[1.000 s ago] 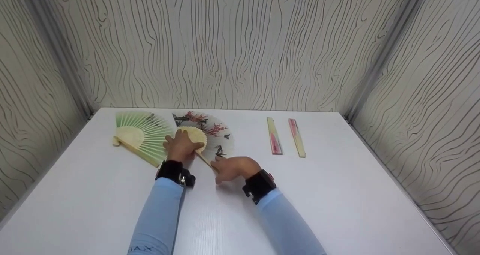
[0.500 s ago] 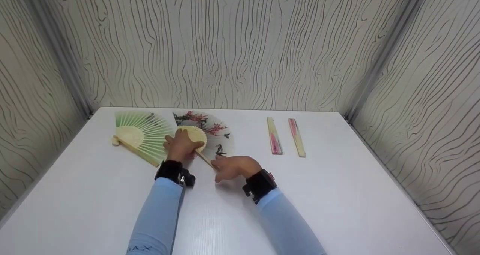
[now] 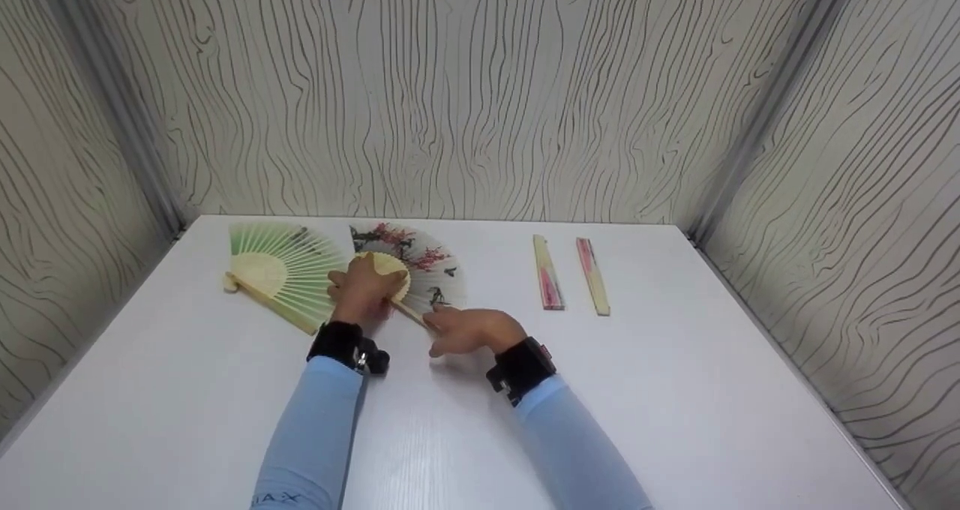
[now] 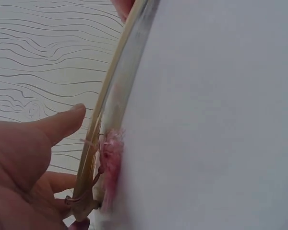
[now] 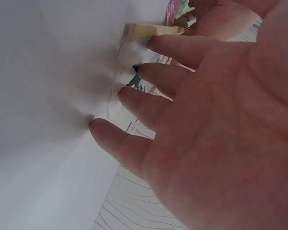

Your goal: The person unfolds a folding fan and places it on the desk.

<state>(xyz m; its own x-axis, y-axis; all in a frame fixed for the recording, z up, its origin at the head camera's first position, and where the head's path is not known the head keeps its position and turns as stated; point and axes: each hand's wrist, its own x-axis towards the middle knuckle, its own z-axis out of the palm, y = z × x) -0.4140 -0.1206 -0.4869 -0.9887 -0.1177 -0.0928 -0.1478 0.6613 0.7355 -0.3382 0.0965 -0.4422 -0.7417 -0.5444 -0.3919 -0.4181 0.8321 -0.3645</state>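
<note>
Lettering [image 3: 276,498] on left sleeve [image 3: 311,427] is partly showing "AX"; blossom fan [image 3: 425,262] is lying beneath left hand [image 3: 362,290].
Spread left fingers [image 3: 364,268] are resting on its ribs [image 3: 393,264]; right hand [image 3: 478,331], fingers extended, is touching its outer stick [image 3: 409,313].

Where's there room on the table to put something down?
The white table is bare right of the two folded fans, between them and the flowered fan, and left of the left sleeve. It's crowded where the flowered fan sits close beside the green fan: the left hand and right hand are both on the flowered one.
</note>
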